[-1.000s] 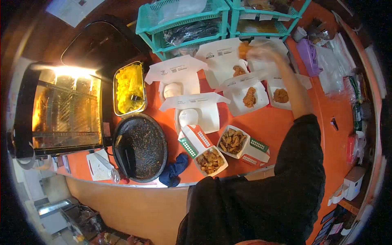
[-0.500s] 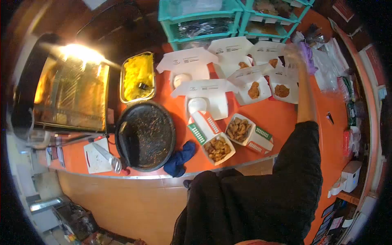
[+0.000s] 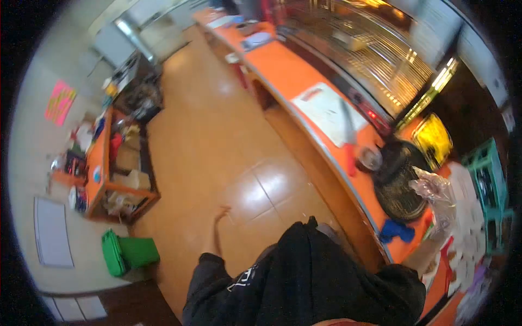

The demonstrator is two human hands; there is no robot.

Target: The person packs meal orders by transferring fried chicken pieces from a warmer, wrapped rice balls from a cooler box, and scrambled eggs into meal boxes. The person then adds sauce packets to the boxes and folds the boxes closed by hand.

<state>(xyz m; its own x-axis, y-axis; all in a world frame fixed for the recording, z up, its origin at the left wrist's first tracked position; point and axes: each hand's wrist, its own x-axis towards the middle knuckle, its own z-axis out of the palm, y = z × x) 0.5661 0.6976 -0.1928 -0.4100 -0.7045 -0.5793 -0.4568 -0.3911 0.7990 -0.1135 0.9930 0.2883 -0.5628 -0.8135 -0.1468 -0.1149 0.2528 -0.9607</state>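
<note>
My left hand (image 3: 223,211) hangs over the tiled floor at my side, bare, its fingers stretched out and holding nothing. My right hand (image 3: 434,189), covered by clear crinkled plastic like a disposable glove, is raised over the orange counter, beside the round black pan (image 3: 402,187). Blur and the plastic hide how its fingers lie. Below it is a crumpled blue cloth (image 3: 397,231). White food boxes (image 3: 462,239) stand at the right, partly behind my forearm. A tray of yellow food (image 3: 433,138) lies beyond the pan.
A lit glass display warmer (image 3: 370,49) stands along the counter (image 3: 283,68). Before it lie a white cutting board (image 3: 326,111) and a knife with a red handle (image 3: 349,157). Turquoise drawers (image 3: 486,174) stand far right. A green bin (image 3: 130,254) and an orange shelf (image 3: 100,174) are across the floor.
My view has swung left, bringing in the floor and far wall. My right hand has come from the boxes at the back right to near the pan. My left hand has come into view.
</note>
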